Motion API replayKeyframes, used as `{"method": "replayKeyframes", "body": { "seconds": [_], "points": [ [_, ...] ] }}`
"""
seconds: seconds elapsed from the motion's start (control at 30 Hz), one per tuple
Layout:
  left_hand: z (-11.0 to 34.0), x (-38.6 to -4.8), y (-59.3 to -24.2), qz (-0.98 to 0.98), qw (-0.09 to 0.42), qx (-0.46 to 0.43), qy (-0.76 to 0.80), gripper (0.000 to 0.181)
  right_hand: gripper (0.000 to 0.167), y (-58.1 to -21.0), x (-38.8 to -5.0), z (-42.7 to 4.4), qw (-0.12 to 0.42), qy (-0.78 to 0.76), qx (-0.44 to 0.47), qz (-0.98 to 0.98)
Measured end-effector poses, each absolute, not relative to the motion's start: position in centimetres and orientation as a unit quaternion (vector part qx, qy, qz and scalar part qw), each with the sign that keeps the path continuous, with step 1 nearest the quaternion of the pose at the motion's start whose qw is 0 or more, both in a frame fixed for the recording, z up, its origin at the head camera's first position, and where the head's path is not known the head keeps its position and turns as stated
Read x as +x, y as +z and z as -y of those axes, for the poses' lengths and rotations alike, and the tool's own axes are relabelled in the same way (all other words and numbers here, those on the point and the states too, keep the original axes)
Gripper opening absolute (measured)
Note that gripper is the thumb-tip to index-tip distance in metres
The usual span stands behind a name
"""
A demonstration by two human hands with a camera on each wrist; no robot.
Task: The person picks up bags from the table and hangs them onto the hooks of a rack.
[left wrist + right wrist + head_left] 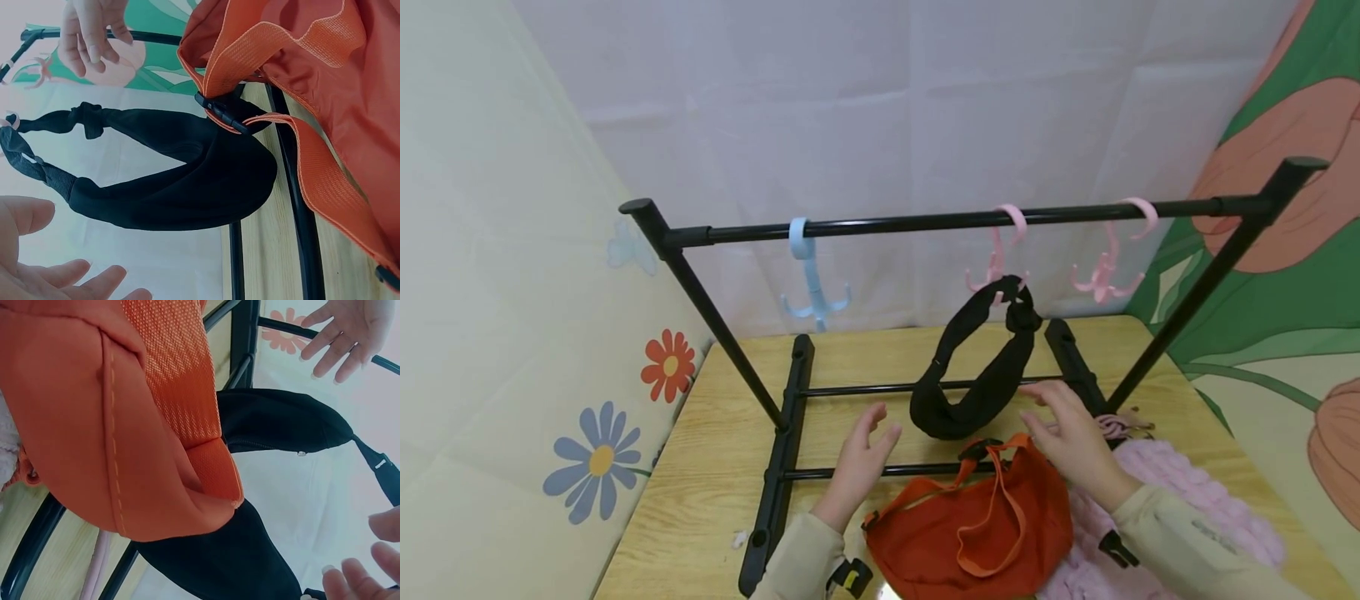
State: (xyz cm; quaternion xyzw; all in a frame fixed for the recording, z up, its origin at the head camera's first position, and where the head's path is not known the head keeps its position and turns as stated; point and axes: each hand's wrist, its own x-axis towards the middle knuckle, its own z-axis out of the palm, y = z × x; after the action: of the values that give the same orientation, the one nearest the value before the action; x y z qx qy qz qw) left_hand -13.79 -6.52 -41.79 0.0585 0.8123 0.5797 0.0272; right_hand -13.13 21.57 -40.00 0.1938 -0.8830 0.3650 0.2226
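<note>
A black bag [955, 417] with a knotted strap hangs in a loop from the middle pink hook [996, 271] on the rack's top bar. My left hand [859, 458] is raised to the left of it, fingers apart and holding nothing. On the other side my right hand [1071, 437] hovers close to the black bag's lower right, fingers relaxed, nothing gripped. Below both hands lies an orange bag [977, 533] with a loose strap and a black buckle. The left wrist view shows the black bag [187, 181] apart from the left fingers [94, 284].
The black rack [895, 223] stands on a wooden table [700, 467]. A blue hook [814, 283] hangs at its left and another pink hook [1105, 267] at its right. A fluffy pink bag [1195, 492] lies at the right, beside the orange one.
</note>
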Motion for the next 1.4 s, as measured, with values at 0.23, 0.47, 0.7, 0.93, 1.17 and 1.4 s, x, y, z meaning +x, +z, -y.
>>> {"method": "replayKeyframes", "body": {
  "seconds": [0.23,0.47,0.7,0.93,1.17,1.4],
  "points": [
    [6.7,-13.6,-42.0,-0.811,0.025,0.062,0.581,0.056,0.034,-40.3,-13.0,-21.2,0.198,0.367,0.184,0.89],
    [6.8,-13.5,-42.4,-0.812,0.033,0.059,0.58,0.055,0.035,-40.8,-13.4,-21.1,0.227,0.346,0.208,0.886],
    [6.7,-13.2,-43.1,-0.805,0.063,0.039,0.588,0.055,0.035,-41.1,-13.2,-21.0,0.198,0.359,0.202,0.889],
    [6.5,-13.0,-43.8,-0.805,0.05,0.049,0.589,0.053,0.035,-41.4,-13.1,-21.0,0.155,0.352,0.189,0.903],
    [6.3,-12.8,-43.8,-0.805,0.045,0.05,0.589,0.052,0.035,-41.6,-13.1,-20.7,0.159,0.345,0.191,0.905],
    [6.3,-12.5,-44.2,-0.805,0.05,0.051,0.589,0.053,0.034,-41.6,-12.9,-20.5,0.105,0.348,0.174,0.915]
  ]
}}
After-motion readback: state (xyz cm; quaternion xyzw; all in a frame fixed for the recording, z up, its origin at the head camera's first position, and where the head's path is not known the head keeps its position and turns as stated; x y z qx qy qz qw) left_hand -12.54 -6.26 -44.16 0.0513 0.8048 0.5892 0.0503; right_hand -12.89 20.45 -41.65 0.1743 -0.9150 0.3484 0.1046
